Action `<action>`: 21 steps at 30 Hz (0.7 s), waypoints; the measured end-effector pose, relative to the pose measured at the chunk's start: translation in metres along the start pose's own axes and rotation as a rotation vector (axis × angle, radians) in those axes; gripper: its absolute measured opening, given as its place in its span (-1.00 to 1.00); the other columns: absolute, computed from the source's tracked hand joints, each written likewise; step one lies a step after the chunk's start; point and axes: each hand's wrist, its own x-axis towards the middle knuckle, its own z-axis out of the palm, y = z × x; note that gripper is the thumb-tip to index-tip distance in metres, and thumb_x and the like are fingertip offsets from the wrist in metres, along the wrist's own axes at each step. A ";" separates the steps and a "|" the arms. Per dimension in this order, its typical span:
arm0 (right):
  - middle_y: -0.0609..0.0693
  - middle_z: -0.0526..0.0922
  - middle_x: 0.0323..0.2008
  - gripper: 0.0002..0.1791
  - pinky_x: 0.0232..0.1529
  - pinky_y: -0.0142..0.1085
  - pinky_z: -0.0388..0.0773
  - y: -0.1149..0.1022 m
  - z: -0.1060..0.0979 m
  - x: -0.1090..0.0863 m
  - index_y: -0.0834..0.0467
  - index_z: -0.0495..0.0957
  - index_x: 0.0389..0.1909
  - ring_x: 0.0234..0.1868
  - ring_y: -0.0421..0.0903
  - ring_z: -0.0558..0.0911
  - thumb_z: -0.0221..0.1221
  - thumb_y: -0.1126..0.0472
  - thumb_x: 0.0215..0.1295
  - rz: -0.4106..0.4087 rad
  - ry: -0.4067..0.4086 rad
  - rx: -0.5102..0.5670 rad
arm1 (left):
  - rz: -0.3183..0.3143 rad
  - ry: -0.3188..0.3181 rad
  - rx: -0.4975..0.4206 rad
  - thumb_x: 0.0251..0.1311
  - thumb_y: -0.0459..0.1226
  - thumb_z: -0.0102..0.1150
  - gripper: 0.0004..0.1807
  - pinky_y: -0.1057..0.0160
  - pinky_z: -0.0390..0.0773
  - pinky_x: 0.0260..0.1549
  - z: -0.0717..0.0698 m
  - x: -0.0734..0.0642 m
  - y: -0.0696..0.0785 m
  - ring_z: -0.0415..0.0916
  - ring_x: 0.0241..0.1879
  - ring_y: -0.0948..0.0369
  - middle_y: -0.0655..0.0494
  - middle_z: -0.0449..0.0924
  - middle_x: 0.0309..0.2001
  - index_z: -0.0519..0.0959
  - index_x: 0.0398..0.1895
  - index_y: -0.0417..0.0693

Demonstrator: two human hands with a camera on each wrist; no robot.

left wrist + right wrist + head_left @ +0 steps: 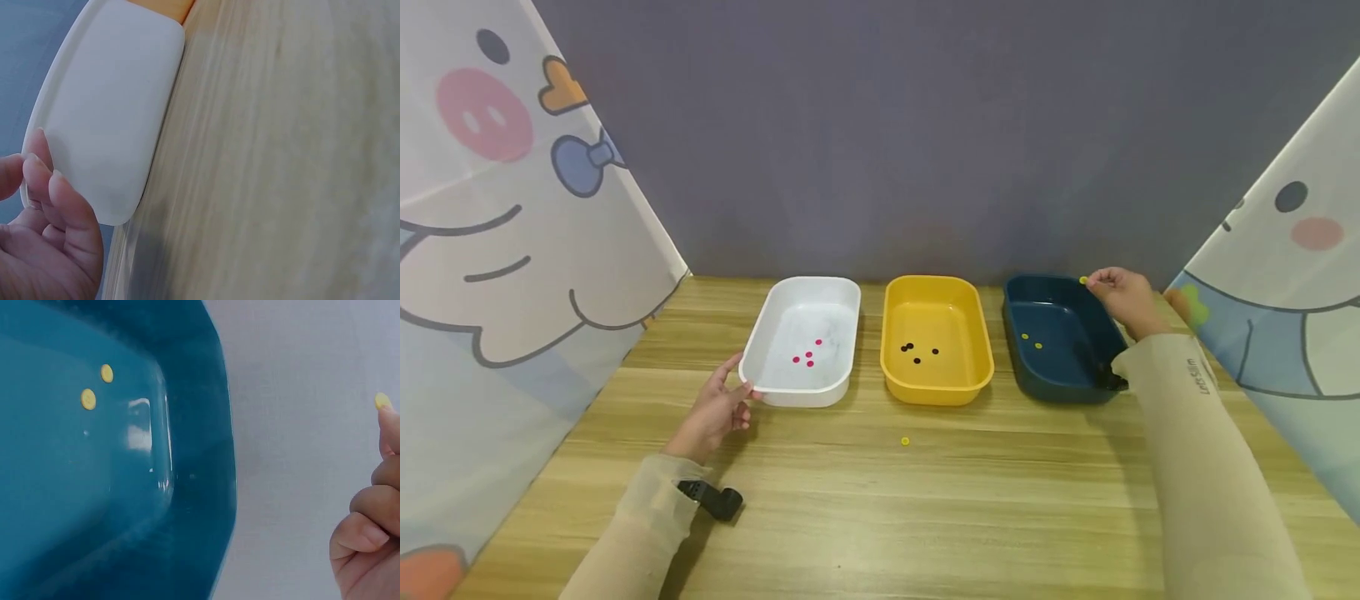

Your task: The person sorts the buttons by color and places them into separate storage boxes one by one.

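My right hand (1126, 300) pinches a small yellow button (382, 400) between thumb and fingertip, above the far right part of the dark blue tray (1030, 379). Two yellow buttons (88, 399) lie flat on that tray's floor. At the near left corner of the white tray (801, 398), my left hand (711, 412) holds the rim with thumb and fingers, as the left wrist view also shows. Several red buttons (809, 355) lie inside the white tray. Between the two stands a yellow tray (938, 395) with several black buttons (917, 361) in it.
One more yellow button (906, 441) lies on the wooden table (985, 500) in front of the yellow tray. A grey wall (880, 142) rises right behind the three trays. Cartoon-printed cloths (535, 250) hang along both sides.
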 end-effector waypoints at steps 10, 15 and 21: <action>0.10 0.51 -0.25 -0.60 -0.19 -0.17 0.26 0.011 0.011 0.005 0.48 0.40 -0.10 -0.16 0.11 0.33 -0.07 0.13 0.50 0.081 -0.155 -0.002 | -0.023 -0.006 -0.014 0.45 -0.39 -0.18 -0.27 0.41 0.44 -0.66 0.003 0.000 -0.002 0.34 -0.72 0.37 0.25 0.55 -0.52 -0.27 0.53 0.00; 0.35 0.41 -0.09 -0.59 -0.10 -0.08 0.29 0.010 0.018 0.006 0.49 0.38 -0.05 -0.11 0.17 0.33 -0.09 0.14 0.50 0.083 -0.205 -0.014 | -0.019 0.001 -0.013 0.46 -0.39 -0.19 -0.28 0.41 0.43 -0.66 0.003 -0.001 -0.003 0.34 -0.72 0.37 0.25 0.56 -0.53 -0.26 0.53 0.00; 0.34 0.40 -0.08 -0.57 -0.05 0.01 0.30 0.009 0.023 0.012 0.48 0.39 -0.02 -0.09 0.19 0.33 -0.11 0.12 0.51 0.093 -0.237 -0.029 | -0.007 0.018 -0.004 0.46 -0.38 -0.20 -0.29 0.41 0.43 -0.65 0.002 -0.001 0.001 0.33 -0.71 0.36 0.25 0.55 -0.51 -0.26 0.54 0.01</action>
